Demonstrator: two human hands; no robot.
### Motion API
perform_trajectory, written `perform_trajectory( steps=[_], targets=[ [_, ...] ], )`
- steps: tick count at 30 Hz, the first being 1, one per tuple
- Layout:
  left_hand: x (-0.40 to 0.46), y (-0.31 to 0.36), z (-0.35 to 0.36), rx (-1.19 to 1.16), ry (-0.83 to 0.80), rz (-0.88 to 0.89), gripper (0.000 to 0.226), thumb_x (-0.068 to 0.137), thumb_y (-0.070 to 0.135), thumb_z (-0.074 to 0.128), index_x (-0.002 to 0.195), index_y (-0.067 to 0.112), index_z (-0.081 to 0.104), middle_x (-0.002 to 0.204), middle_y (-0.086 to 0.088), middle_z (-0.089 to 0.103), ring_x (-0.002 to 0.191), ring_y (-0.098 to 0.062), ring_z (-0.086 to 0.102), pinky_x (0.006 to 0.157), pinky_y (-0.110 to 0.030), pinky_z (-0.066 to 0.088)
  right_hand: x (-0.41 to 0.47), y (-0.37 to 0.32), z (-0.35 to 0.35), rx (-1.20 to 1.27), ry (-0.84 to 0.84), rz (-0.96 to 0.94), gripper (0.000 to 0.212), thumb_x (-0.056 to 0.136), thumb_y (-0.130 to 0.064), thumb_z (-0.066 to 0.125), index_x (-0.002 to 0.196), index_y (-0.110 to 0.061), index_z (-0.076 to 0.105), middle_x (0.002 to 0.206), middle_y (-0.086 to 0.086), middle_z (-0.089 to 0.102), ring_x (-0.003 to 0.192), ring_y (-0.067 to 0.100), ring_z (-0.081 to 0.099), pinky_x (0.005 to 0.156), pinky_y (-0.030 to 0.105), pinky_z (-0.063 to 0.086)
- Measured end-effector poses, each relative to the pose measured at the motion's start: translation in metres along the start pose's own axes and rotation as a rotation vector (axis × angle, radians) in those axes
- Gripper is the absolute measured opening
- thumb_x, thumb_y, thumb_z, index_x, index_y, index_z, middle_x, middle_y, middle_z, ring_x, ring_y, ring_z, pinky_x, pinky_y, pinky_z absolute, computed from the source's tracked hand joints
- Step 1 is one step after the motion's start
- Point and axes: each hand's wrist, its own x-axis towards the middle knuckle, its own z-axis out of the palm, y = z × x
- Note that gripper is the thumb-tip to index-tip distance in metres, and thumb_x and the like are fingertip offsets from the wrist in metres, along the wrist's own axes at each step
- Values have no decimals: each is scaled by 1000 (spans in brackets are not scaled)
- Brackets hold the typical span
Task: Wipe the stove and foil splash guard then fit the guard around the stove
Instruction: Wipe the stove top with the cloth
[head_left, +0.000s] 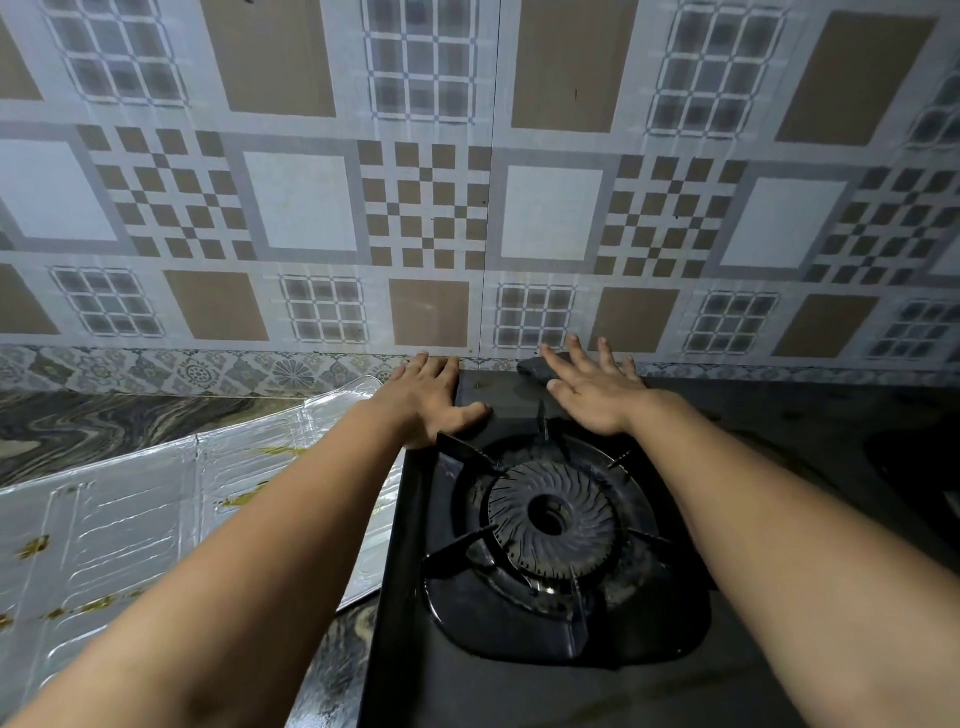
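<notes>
My view: two bare forearms, no sleeves showing; left hand (423, 397) and right hand (592, 397) ungloved; no rings, watch or bands that I can see.

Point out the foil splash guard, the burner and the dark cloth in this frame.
foil splash guard (156, 499), head view, embossed middle panel.
burner (550, 514), head view, centre of the ring cap.
dark cloth (535, 368), head view, bit showing beyond the fingers.
</notes>
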Motion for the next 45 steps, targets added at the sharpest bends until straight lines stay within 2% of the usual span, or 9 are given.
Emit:
perform_trajectory(
  steps=[6, 13, 18, 22, 25, 28, 33, 38, 45],
  targets=[
    [-3, 4, 3, -89, 38, -7, 106, 79, 77, 26, 158, 7, 8, 165, -15, 11, 152, -33, 4, 122, -44, 6, 3, 2, -3, -14, -36, -71, 51, 101, -57, 14, 147, -56, -8, 158, -8, -25, 143, 29, -29, 117, 53, -14],
    [-1, 4, 4, -128, 60, -17, 95, 92, 68, 39, 158, 8, 5, 165, -14, 9, 152, -33, 1, 121, -43, 6, 13, -4, -7, -83, -29, -262, 48, 100, -57, 14, 142, -63, -8, 158, -11, -22, 142, 26, -29, 117, 52, -12],
    [0, 4, 5, -130, 51, -23, 99, 89, 71, 38, 158, 8, 4, 165, -14, 7, 152, -33, -3, 121, -44, 5, 28, -23, -11, -109, -36, -404, 45, 102, -52, 18, 140, -63, -4, 159, -10, -20, 143, 25, -27, 115, 47, -14],
    [-3, 6, 2, -127, 37, -12, 104, 78, 73, 31, 158, 12, 7, 166, -13, 8, 152, -35, -4, 121, -44, 3, 41, -36, -11, -141, -23, -527, 46, 102, -52, 18, 139, -65, -5, 160, -10, -17, 144, 23, -24, 114, 44, -14],
    [-3, 8, 1, -98, 45, 10, 96, 86, 71, 35, 158, 12, 9, 165, -14, 8, 152, -34, -3, 121, -38, -3, 43, -35, -10, -157, -19, -564, 46, 102, -53, 19, 139, -66, -5, 160, -8, -18, 145, 26, -23, 116, 48, -11],
    [-3, 7, 1, -92, 19, -16, 115, 69, 81, 21, 158, 11, 6, 165, -14, 7, 152, -33, -4, 122, -39, -1, 42, -30, -10, -173, -30, -595, 47, 101, -56, 18, 140, -67, -5, 159, -11, -20, 145, 26, -24, 117, 47, -11],
    [-2, 7, 1, -88, 19, -52, 112, 74, 78, 26, 157, 8, 0, 165, -15, 6, 152, -32, -5, 121, -40, 3, 37, -18, -10, -178, -30, -518, 51, 96, -66, 18, 141, -66, -6, 160, -9, -19, 145, 27, -22, 117, 51, -9],
    [-2, 6, 0, -59, -11, -59, 124, 59, 87, 14, 157, 12, 0, 166, -13, 6, 152, -32, -2, 122, -43, 6, 22, -1, -12, -173, -59, -383, 53, 95, -66, 18, 141, -64, -9, 160, -9, -20, 145, 28, -24, 116, 52, -10],
    [5, 3, -4, 15, -36, -60, 130, 56, 93, 14, 158, 13, 5, 160, -18, 22, 147, -33, 21, 119, -45, 20, 1, 42, -17, -93, -143, -150, 56, 93, -69, 17, 141, -64, -11, 160, -8, -23, 144, 33, -26, 115, 57, -11]
  ],
)
